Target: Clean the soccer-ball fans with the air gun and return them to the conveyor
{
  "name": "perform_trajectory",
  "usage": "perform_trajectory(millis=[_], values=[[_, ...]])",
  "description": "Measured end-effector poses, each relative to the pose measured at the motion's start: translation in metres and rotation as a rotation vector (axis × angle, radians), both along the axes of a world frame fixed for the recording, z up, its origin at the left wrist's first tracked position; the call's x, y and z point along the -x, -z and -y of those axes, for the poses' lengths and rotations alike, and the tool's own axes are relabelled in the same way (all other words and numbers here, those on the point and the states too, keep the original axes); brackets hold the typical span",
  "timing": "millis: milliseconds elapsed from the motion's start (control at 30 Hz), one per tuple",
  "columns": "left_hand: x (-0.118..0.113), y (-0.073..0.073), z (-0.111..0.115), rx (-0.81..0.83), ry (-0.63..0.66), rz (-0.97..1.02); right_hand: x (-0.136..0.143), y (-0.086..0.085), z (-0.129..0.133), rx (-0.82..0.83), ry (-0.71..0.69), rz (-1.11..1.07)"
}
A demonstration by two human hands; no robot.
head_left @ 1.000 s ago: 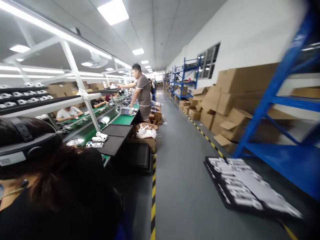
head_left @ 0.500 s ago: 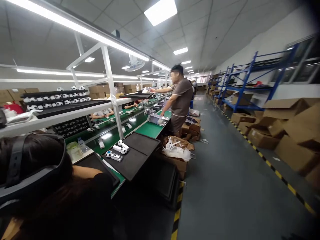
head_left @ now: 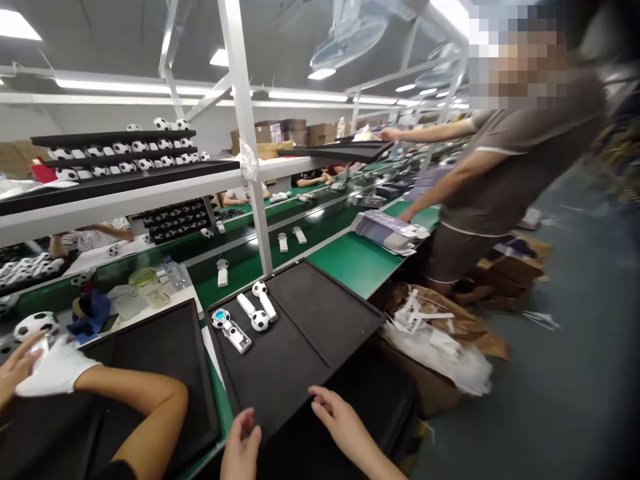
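My left hand [head_left: 243, 443] is at the near edge of a black tray [head_left: 310, 300], fingers curved and apart, holding nothing. Farther right along that edge is my right hand [head_left: 343, 423], also empty, with its fingers loosely stretched towards the tray; whether they touch it I cannot tell. On the left half of the tray lie two white handheld devices with football-patterned heads, one of them a closed device [head_left: 267, 308]. Beside them lies a third device [head_left: 235, 335] with a blue disc in its head and its handle's inside exposed.
At my left, a co-worker's gloved hand [head_left: 57, 367] works on a football-headed device over another black tray [head_left: 150, 360]. A standing person [head_left: 525, 167] reaches over the bench, near a packaging stack [head_left: 385, 230]. A conveyor [head_left: 325, 227] carries white devices; a box of plastic wrap [head_left: 445, 353] stands right.
My view has swung left and down and come closer to the bench. Both my hands have come into view at the tray's near edge. The co-worker's gloved hand now shows.
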State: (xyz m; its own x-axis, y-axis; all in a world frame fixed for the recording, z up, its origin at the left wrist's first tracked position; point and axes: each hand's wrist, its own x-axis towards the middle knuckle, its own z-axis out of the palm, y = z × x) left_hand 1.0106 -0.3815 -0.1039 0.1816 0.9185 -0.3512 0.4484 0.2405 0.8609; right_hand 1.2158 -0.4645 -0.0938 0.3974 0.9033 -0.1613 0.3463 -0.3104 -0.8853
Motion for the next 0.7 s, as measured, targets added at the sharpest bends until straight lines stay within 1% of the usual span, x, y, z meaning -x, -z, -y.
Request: perform_trajectory(millis=[100,167,200,267,333,400,467,567,633,667,700], values=[[-0.034,-0.017,-0.066,-0.115,-0.008,-0.223,-0.037,-0.028,-0.077,-0.025,-0.122,0.092],[-0.051,-0.024,-0.106,-0.135,-0.051,-0.324,-0.051,-0.042,-0.134,-0.007,-0.176,0.161],[-0.058,-0.026,-0.123,-0.141,-0.082,-0.361,-0.054,-0.047,-0.161,0.011,-0.196,0.192],[-0.071,-0.026,-0.147,-0.142,-0.128,-0.446,-0.055,-0.053,-0.211,0.068,-0.226,0.241],[-0.084,-0.024,-0.160,-0.123,-0.144,-0.522,-0.049,-0.054,-0.250,0.147,-0.255,0.279],[-0.094,-0.022,-0.165,-0.102,-0.132,-0.589,-0.042,-0.052,-0.276,0.234,-0.273,0.313],[-0.101,-0.018,-0.165,-0.103,-0.111,-0.641,-0.034,-0.048,-0.291,0.318,-0.272,0.347],[-0.101,-0.008,-0.170,-0.137,-0.045,-0.758,-0.020,-0.042,-0.302,0.430,-0.251,0.397],[-0.097,0.001,-0.177,-0.126,-0.010,-0.812,-0.011,-0.037,-0.307,0.482,-0.229,0.427],[-0.095,0.005,-0.180,-0.108,-0.007,-0.787,-0.008,-0.034,-0.308,0.495,-0.212,0.445],[-0.093,0.007,-0.180,-0.093,-0.021,-0.708,-0.005,-0.032,-0.310,0.497,-0.198,0.462]])
